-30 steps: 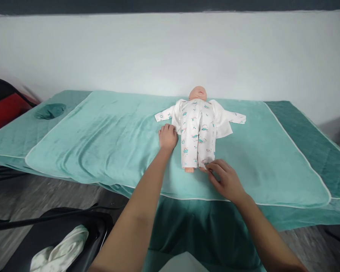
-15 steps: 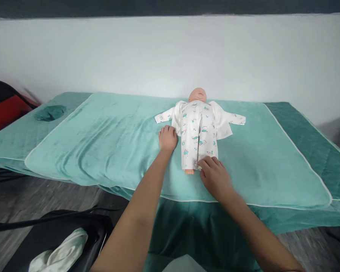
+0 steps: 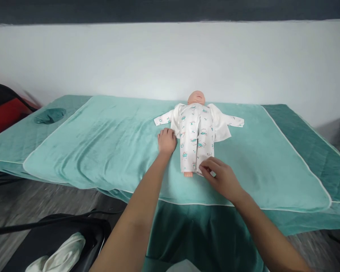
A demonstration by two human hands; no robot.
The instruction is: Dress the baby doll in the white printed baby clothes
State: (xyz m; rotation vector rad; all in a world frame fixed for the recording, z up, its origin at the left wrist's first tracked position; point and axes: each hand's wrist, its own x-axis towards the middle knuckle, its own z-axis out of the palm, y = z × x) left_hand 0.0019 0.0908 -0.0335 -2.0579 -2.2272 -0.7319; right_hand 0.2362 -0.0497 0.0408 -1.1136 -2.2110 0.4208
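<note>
A baby doll (image 3: 197, 97) lies on its back on the green-covered bed, arms spread, head toward the wall. It wears a white printed top (image 3: 220, 126) and matching trousers (image 3: 189, 143). One foot shows below the hem on the left; the other end is partly hidden by my right hand (image 3: 217, 173). That hand has thumb and index finger pinched at the hem of the right trouser leg. My left hand (image 3: 167, 141) rests palm down on the bed beside the doll, fingers laid out by the edge of the top.
The bed cover (image 3: 119, 132) has a face hole (image 3: 50, 116) at its left end. A white wall stands behind. At lower left a crumpled pale cloth (image 3: 65, 253) lies on a black chair (image 3: 28, 245). A red and black item (image 3: 8, 113) sits at far left.
My right hand has shifted slightly right and outward, its thumb and finger now showing a gap behind the pinch. My left hand stays beside the doll. The view has tilted slightly.
</note>
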